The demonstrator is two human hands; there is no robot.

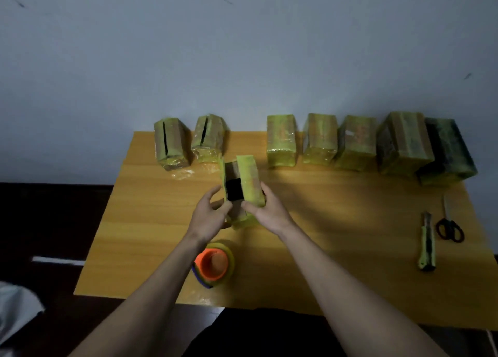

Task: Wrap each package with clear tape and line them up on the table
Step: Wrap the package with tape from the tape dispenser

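step: wrapping pkg point(242, 187), held above table point(323, 235) mid-front, top flaps apart | grip: left hand point(208, 216) + right hand point(265, 208) curled round near end | next: likely shut flaps, fetch tape roll point(214, 265) near left wrist | row: 7 pkgs at back

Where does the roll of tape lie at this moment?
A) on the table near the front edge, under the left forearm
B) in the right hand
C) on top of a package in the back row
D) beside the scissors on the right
A: the roll of tape lies on the table below the left forearm, while both hands hold a package.
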